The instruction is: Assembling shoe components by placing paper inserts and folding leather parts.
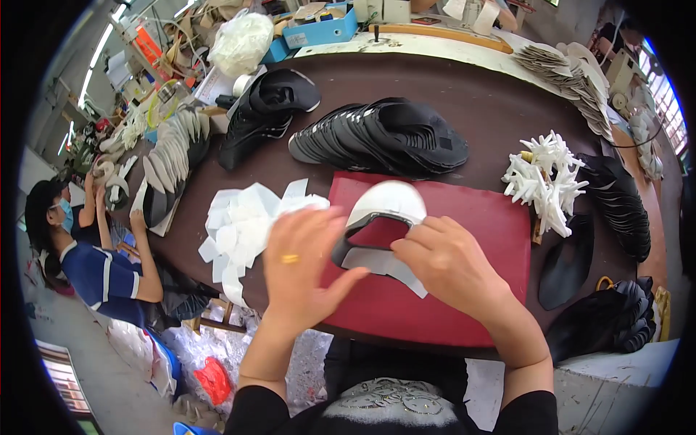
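A shoe upper (pixel 388 199) with a white toe and a black collar lies on the red mat (pixel 464 312) in front of me. Along its near edge runs a thin white piece (pixel 378 262). My right hand (pixel 451 255) is closed on the upper's right side, thumb and fingers pinching its edge. Just left of the upper, my left hand (pixel 299 264) is raised with fingers and thumb apart, slightly blurred and holding nothing. Behind that hand, loose white cut pieces (pixel 235 225) lie in a pile, partly covered by my fingers.
Stacked black uppers (pixel 377 138) stand beyond the mat, with another black stack (pixel 264 109) farther left. A bundle of white finger-like pieces (pixel 544 181), dark stacked pieces (pixel 616 203) and an orange handle (pixel 604 283) are at right. A masked co-worker (pixel 101 268) sits at left.
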The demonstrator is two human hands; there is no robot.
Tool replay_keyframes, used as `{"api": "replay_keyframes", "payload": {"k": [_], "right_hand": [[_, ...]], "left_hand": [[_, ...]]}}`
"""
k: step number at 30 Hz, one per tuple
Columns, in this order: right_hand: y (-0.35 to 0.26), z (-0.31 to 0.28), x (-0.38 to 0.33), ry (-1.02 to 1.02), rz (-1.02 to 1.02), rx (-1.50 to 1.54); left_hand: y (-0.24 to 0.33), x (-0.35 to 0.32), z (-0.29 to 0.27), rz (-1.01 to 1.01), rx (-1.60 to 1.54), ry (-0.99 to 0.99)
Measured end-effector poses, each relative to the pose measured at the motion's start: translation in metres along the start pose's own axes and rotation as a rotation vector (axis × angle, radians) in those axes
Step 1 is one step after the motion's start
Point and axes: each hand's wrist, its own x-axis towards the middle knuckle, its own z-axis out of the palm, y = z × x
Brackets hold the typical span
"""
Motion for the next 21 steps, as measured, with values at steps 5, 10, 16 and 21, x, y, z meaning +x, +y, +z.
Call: {"api": "replay_keyframes", "payload": {"k": [5,10,16,21], "right_hand": [[-0.018,-0.001,-0.008,0.367,0.231,0.106],[0.005,0.026,-0.04,0.187,1.076,1.1],[-0.02,0.048,-0.032,0.316,0.895,0.969],[-0.057,0.063,-0.024,0.418,0.873,1.0]], "left_hand": [[-0.002,-0.032,-0.012,-0.411,-0.175,-0.081],[-0.003,-0.028,0.007,-0.526,-0.547,-0.084],[-0.012,-0.019,0.01,-0.509,-0.463,-0.214],[-0.014,-0.038,-0.001,-0.583,-0.583,-0.176]]}}
